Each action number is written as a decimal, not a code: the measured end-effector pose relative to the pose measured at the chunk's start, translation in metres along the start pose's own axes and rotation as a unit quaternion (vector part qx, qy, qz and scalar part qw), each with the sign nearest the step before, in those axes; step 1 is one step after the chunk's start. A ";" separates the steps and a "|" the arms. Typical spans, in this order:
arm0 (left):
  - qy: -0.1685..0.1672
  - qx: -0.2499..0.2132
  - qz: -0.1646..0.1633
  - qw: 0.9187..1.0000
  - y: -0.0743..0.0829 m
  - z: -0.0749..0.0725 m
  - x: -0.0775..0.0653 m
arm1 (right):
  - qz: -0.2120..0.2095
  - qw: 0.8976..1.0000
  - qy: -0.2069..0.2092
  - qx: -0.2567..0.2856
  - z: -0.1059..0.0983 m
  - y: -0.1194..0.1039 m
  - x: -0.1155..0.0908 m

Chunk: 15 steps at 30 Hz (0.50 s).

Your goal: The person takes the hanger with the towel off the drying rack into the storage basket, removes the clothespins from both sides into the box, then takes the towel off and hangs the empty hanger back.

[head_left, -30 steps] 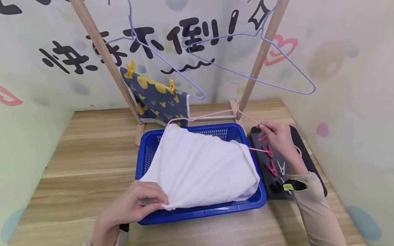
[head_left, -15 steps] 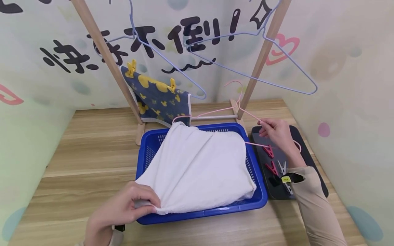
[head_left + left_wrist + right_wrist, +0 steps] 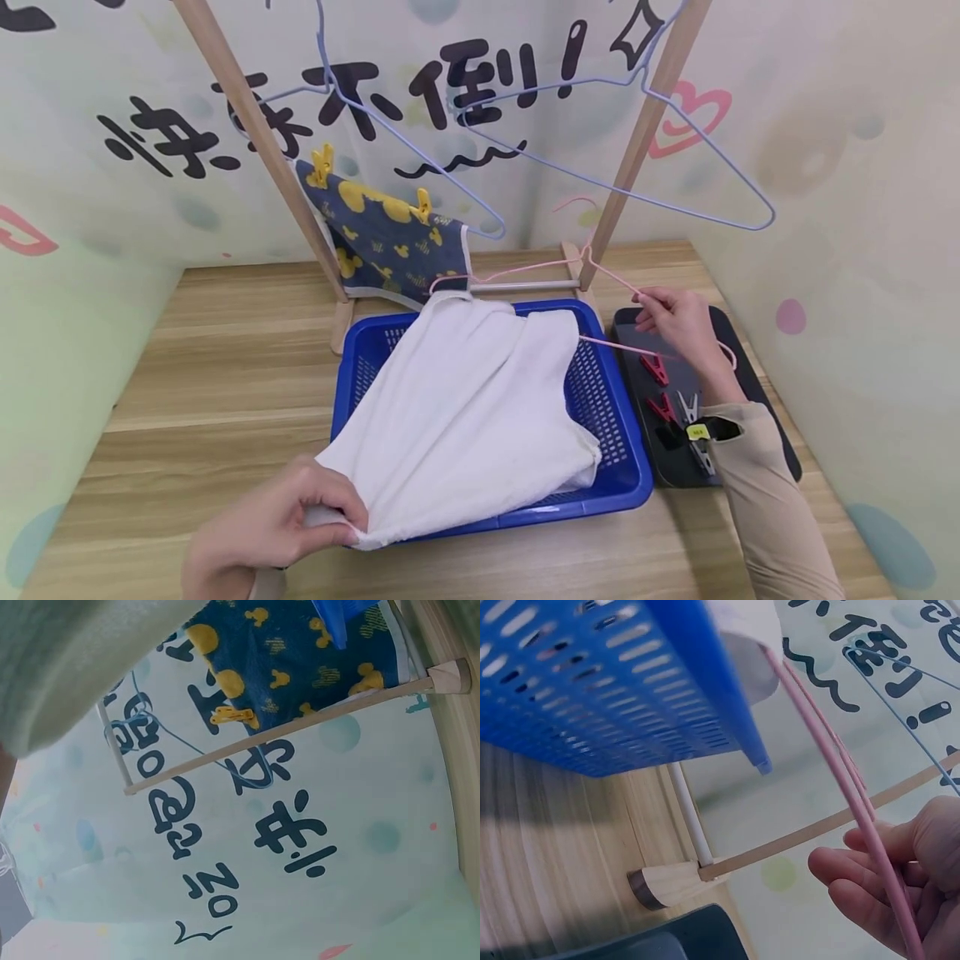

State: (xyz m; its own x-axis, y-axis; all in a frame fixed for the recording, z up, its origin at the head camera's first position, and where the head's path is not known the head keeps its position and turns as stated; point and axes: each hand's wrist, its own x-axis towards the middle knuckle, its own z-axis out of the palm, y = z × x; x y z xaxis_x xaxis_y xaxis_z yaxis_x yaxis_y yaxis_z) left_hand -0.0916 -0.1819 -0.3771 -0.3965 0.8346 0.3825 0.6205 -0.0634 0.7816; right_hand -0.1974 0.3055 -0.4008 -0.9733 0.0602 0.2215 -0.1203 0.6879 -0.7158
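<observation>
A white towel [image 3: 465, 417] drapes over the bar of a pink hanger [image 3: 611, 275], above and partly inside a blue basket [image 3: 637, 467]. My left hand [image 3: 292, 517] pinches the towel's near left corner between thumb and fingers, pulled out past the basket's front rim. With my right hand [image 3: 678, 325] I pinch the hanger's upper right arm; the right wrist view also shows that hand [image 3: 885, 877] at the pink wire. The hanger's left end is partly hidden under the towel. In the left wrist view, pale cloth [image 3: 75, 667] fills the upper left and the left hand is out of sight.
Right of the basket a black tray [image 3: 757, 417] holds red clothespins [image 3: 656, 369] and grey clothespins [image 3: 687, 407]. A wooden rack [image 3: 637, 150] stands behind, with blue hangers [image 3: 705, 137] and a dark blue patterned cloth [image 3: 382, 242] held by yellow clips [image 3: 322, 165].
My left hand has drawn the towel's corner left and toward me. The towel has slid left along the hanger, baring more of its bar and the basket's right side. The right hand has barely moved.
</observation>
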 end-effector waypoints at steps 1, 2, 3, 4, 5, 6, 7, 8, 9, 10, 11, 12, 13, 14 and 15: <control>-0.001 -0.001 -0.010 1.000 0.002 0.000 -0.001 | 0.000 1.000 0.001 0.001 0.000 0.000 0.000; -0.001 -0.004 -0.022 1.000 0.004 -0.001 -0.002 | 0.000 1.000 0.001 0.003 0.000 0.001 0.001; -0.002 -0.007 -0.029 1.000 0.006 -0.001 -0.002 | -0.001 1.000 0.001 0.005 0.001 0.001 0.001; 0.000 -0.009 -0.040 0.999 0.007 -0.001 -0.003 | 0.000 1.000 0.001 0.007 0.001 0.002 0.001; 0.004 -0.012 -0.044 0.999 0.007 -0.002 -0.003 | 0.000 1.000 0.002 0.008 0.000 0.002 0.001; 0.012 -0.012 -0.049 0.999 0.008 -0.002 -0.003 | -0.001 1.000 0.001 0.010 0.000 0.002 0.001; 0.023 -0.011 -0.050 0.998 0.007 -0.002 -0.002 | -0.002 1.000 0.001 0.011 0.000 0.002 0.001; 0.037 -0.008 -0.054 0.998 0.007 -0.003 -0.001 | -0.002 1.000 0.001 0.012 -0.001 0.002 0.001; 0.055 -0.005 -0.055 0.997 0.006 -0.003 0.000 | -0.002 1.000 0.001 0.012 -0.001 0.002 0.001; 0.074 -0.005 -0.060 0.995 0.005 -0.003 0.002 | -0.003 1.000 0.002 0.013 -0.002 0.002 0.000; 0.090 -0.001 -0.061 0.994 0.005 -0.004 0.004 | -0.005 1.000 0.004 0.010 -0.002 0.001 0.000; 0.103 0.003 -0.060 0.993 0.004 -0.004 0.006 | -0.006 1.000 0.007 0.006 -0.002 0.001 0.000; 0.111 0.004 -0.060 0.992 0.004 -0.005 0.007 | -0.011 1.000 0.012 -0.001 -0.002 0.001 0.001; 0.115 0.004 -0.059 0.992 0.003 -0.006 0.009 | -0.017 1.000 0.017 -0.007 -0.002 0.000 0.001; 0.113 -0.002 -0.050 0.992 0.003 -0.007 0.010 | -0.023 0.999 0.022 -0.013 -0.001 0.000 0.002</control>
State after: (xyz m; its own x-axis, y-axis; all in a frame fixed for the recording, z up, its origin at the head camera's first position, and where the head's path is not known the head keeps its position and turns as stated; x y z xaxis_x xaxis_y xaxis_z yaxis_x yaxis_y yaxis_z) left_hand -0.0986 -0.1781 -0.3673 -0.5973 0.6930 0.4038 0.5688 0.0112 0.8224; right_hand -0.1988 0.3065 -0.3993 -0.9573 0.0595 0.2830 -0.1590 0.7090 -0.6870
